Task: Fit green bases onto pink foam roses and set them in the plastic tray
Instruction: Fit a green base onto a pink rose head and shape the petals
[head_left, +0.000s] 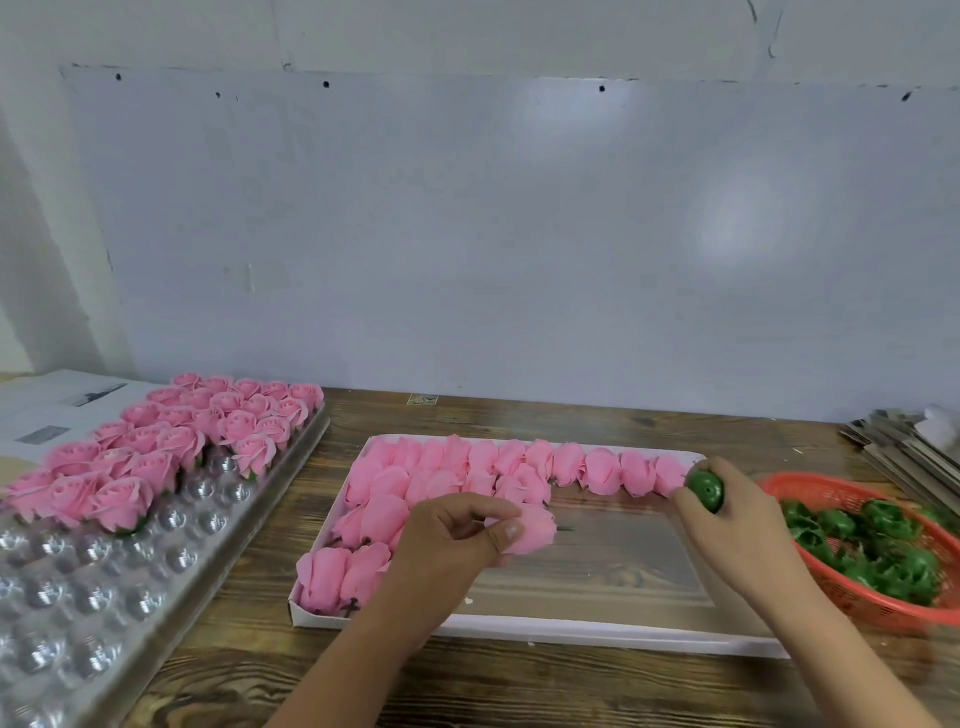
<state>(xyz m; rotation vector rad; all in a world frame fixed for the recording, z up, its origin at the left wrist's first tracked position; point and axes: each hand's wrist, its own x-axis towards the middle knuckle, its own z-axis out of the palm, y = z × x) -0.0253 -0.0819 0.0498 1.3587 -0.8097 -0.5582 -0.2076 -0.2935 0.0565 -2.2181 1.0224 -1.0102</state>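
The head view, the only one, looks down on a wooden table (519, 415); the left hand (457, 535) pinches a pink foam rose (532, 530) between thumb and fingers, held over the white cardboard box (519, 626) in which the unfitted roses (519, 467) lie on their sides; a thin green stem tip pokes out on the rose's right side; the right hand (737, 525) curls its fingers round a green base (705, 491), held near the box's far right corner, well apart from the held rose; the rest of the green bases (872, 545) sit in an orange basket (841, 597) at the right; the plastic tray (104, 597) lies at the left, its far part filled with finished roses (208, 431) standing upright, its near cups bare.

The step in hand seems to be the joining: one rose and one base are picked, not yet brought together; the next move likely calls for bringing the hands together, lining the base's opening up with the stem end, and pressing gently so the soft petals do not crush; then the fitted rose goes to a free cup beside the last filled one.
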